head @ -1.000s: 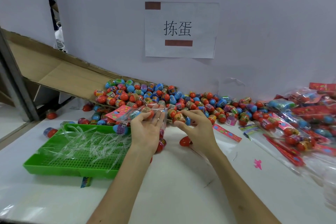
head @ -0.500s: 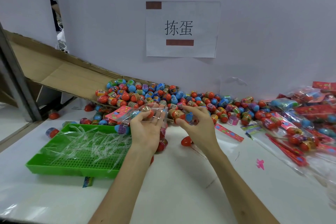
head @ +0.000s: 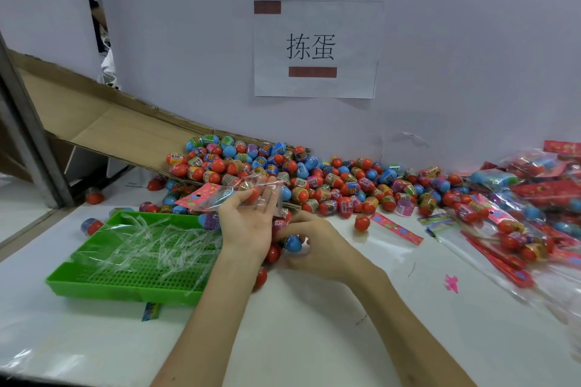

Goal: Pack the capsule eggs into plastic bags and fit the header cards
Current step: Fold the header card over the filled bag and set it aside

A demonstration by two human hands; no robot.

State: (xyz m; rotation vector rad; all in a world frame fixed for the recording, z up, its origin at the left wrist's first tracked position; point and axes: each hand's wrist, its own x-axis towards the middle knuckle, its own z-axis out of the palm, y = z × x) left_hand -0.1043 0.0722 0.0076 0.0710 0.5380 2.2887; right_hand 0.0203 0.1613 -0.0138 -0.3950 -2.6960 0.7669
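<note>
Change since earlier frame: right hand has left the egg pile and come down to the near side, now low and just right of the left wrist. Left hand is about where it was, its fingers more spread.

Far left: cardboard chute slopes down to the pile. Near left: green tray on the white table, holding clear plastic strips.

Centre: left hand is raised, fingers loosely bent, holding a plastic bag by its open end. The bag lies across the fingers, with a pink header card at its left end and at least one egg inside.

Right hand: fingers curled round a blue capsule egg, close to the table. More eggs lie touching beneath the left wrist.

The pile runs along the far wall under a paper sign. Right of centre: a loose card strip lies flat. Far right: packed bags in a heap.
</note>
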